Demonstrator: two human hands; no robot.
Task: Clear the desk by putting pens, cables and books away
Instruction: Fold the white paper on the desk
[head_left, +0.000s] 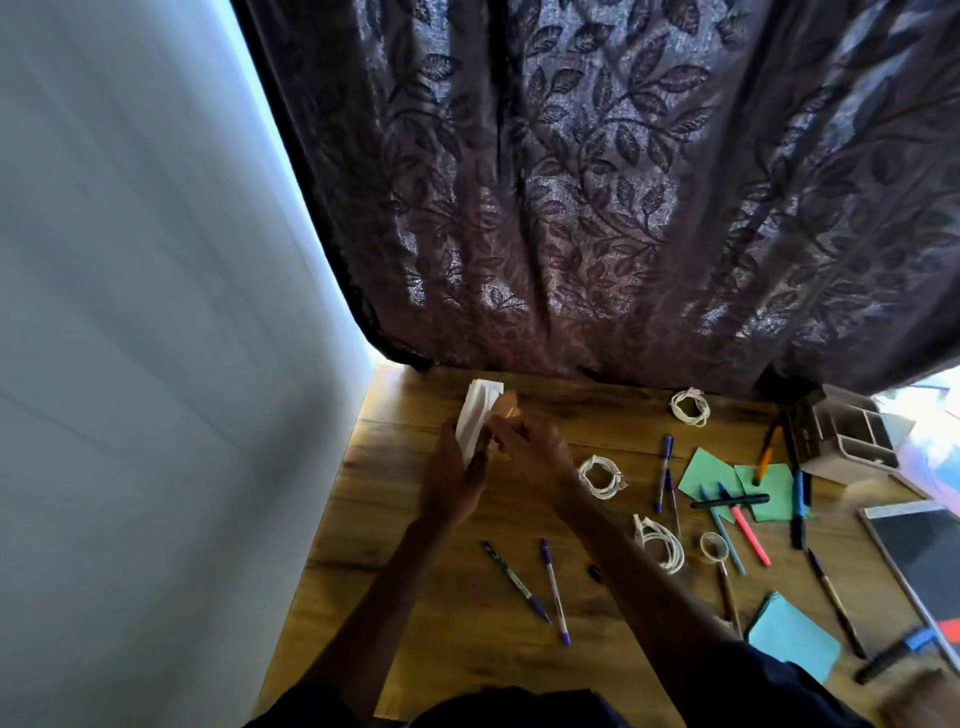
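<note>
Both hands meet at the far left of the wooden desk (415, 623). My left hand (454, 480) grips a white folded paper or packet (477, 418) from below. My right hand (530, 449) pinches its upper part, where something orange (508, 402) shows. Three coiled white cables lie on the desk: one at the back (689, 408), one beside my right wrist (602, 477), one further forward (661, 543). Two blue pens (555, 590) lie near the front, two more (665, 475) in the middle, and several coloured pens (737, 530) lie on the right.
A desk organiser (841, 436) stands at the back right. Green paper squares (748, 480), a teal pad (792, 636), a tape ring (714, 546) and a dark book (924, 561) lie on the right. A patterned curtain (597, 208) hangs behind the desk, a wall (156, 364) to the left.
</note>
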